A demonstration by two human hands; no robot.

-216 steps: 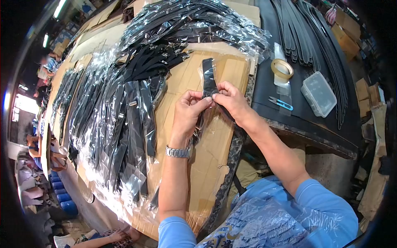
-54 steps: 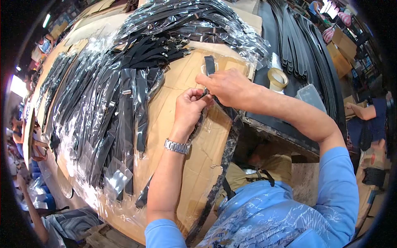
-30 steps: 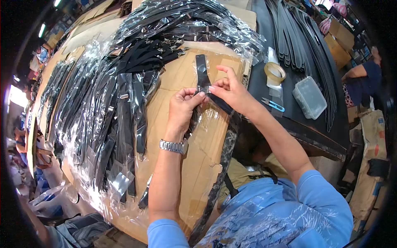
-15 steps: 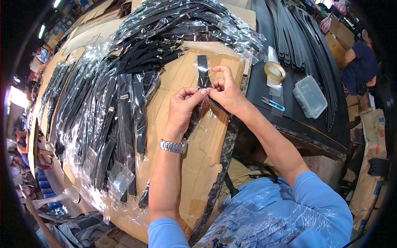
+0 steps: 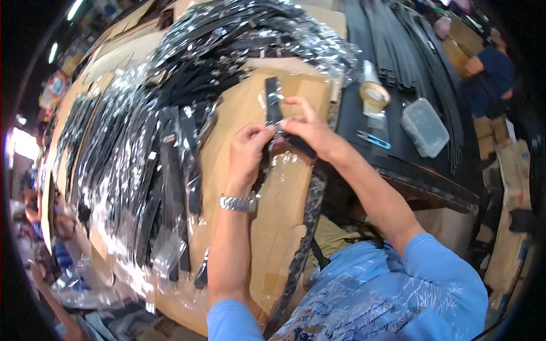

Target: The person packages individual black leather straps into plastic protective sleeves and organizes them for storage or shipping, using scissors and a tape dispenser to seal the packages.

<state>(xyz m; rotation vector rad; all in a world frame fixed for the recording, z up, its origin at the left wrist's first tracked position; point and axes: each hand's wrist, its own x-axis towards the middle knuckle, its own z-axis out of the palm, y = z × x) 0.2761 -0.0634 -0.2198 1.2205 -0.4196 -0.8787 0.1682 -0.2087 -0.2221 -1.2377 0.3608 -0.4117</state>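
Both hands meet over the cardboard at a black strap (image 5: 273,98) in clear plastic. My left hand (image 5: 248,149), with a metal watch (image 5: 235,203) on its wrist, pinches it between thumb and forefinger. Close beside it, my right hand (image 5: 310,129) pinches the same strap, its other fingers curled and partly raised. The strap's upper end points away from me and lies above the fingers. Dark lengths also run below the hands, partly hidden by them. What exactly sits between the fingertips is too blurred to tell.
Many plastic-wrapped black straps (image 5: 122,165) cover the cardboard (image 5: 273,227) at left; another heap (image 5: 239,28) lies behind. At right are tape (image 5: 375,95), blue-handled snips (image 5: 374,140), a clear plastic box (image 5: 425,128) and long black strips (image 5: 398,45). A person (image 5: 490,71) is at far right.
The view has shifted slightly and become blurrier. My hands stay together on the strap, with the right fingers moved a little closer to its upper part.
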